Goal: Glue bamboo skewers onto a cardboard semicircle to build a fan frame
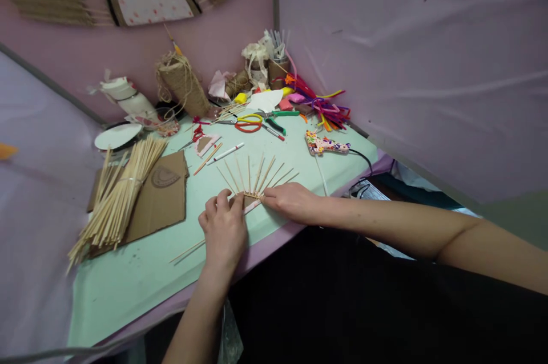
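Observation:
Near the front edge of the table lies a small cardboard piece (249, 202) with a pale patterned edge. Thin wooden sticks (258, 174) fan out from it, away from me, and what looks like twine runs across their bases. My left hand (223, 226) grips the piece's left side with bent fingers. At its right side, the fingers of my right hand (291, 202) are pressed together on the sticks' bases; the fingertips are partly hidden. A single loose stick (188, 250) lies by my left wrist.
Bundled sticks (124, 193) lie on a cardboard sheet (173, 198) at left. Behind are scissors (248, 120), green-handled pliers (276, 118), a white pen (225, 153) and a twine roll (184, 84). A patterned glue gun (326, 143) with a black cord lies right, near pipe cleaners (321, 104).

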A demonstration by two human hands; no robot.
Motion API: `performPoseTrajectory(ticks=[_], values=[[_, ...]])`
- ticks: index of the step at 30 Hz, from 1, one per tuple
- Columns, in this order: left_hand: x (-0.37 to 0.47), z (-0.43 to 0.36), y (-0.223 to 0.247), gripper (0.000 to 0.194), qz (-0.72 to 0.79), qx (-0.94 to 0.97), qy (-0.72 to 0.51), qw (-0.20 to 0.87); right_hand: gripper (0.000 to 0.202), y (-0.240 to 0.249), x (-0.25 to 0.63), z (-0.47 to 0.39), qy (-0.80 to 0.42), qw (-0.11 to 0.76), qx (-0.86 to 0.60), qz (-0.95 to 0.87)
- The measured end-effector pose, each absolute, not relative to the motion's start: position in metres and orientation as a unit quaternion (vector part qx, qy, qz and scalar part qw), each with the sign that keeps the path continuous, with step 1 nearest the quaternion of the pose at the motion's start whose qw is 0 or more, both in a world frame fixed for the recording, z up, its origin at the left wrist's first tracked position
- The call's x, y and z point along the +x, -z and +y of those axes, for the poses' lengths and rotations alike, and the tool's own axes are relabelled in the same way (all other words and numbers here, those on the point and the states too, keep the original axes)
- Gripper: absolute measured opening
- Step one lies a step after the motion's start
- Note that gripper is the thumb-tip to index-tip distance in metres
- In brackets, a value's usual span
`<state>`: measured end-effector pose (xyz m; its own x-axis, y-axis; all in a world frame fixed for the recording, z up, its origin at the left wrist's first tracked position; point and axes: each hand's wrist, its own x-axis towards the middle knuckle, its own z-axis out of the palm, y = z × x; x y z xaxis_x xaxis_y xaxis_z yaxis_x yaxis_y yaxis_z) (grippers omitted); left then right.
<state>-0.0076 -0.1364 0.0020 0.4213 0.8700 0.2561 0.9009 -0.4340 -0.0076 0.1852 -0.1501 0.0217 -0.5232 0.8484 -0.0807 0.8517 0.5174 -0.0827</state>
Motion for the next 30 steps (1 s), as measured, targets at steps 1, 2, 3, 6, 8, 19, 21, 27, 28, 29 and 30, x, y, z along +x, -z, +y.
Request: performPoseTrajectory(ticks=[1,2,3,6,8,19,21,27,28,29,30], values=[[-0.0073,-0.1362,-0.0017,0.034,-0.533,-0.836,0.106,0.072,0.028,-0.0217,0.1852,-0.1498,0.058,0.016,0.489,0.87],[-0.007,-0.136,-0.0012,0.034,-0.54,-0.832,0.105,0.072,0.028,-0.0218,0.1851,-0.1496,0.06,0.019,0.49,0.87],[-0.0068,-0.1358,-0.0007,0.033,-0.546,-0.829,0.103,0.071,0.029,-0.0221,0.1849,-0.1493,0.062,0.021,0.49,0.869],[-0.0067,-0.1358,0.001,0.033,-0.554,-0.823,0.1,0.071,0.028,-0.0233,0.1841,-0.1493,0.07,0.024,0.489,0.869],[-0.0068,-0.136,0.0018,0.034,-0.554,-0.823,0.103,0.073,0.026,-0.0237,0.1836,-0.1497,0.073,0.021,0.492,0.867],[-0.0063,-0.1371,0.0006,0.033,-0.554,-0.821,0.116,0.072,0.029,-0.0243,0.1841,-0.1502,0.092,0.019,0.494,0.865],[-0.0063,-0.1375,0.0009,0.033,-0.553,-0.822,0.117,0.072,0.03,-0.023,0.1841,-0.1501,0.09,0.016,0.495,0.864],[-0.0062,-0.1368,0.0023,0.034,-0.559,-0.819,0.109,0.064,0.03,-0.0195,0.1841,-0.1498,0.075,0.013,0.492,0.867],[-0.0062,-0.1368,0.0022,0.034,-0.561,-0.819,0.108,0.063,0.029,-0.0197,0.1841,-0.1498,0.072,0.015,0.491,0.868],[-0.0062,-0.1368,0.002,0.034,-0.562,-0.818,0.108,0.063,0.029,-0.02,0.1841,-0.1498,0.07,0.017,0.491,0.868],[-0.0061,-0.137,0.0016,0.034,-0.562,-0.818,0.107,0.063,0.028,-0.0205,0.184,-0.1498,0.07,0.019,0.491,0.868]])
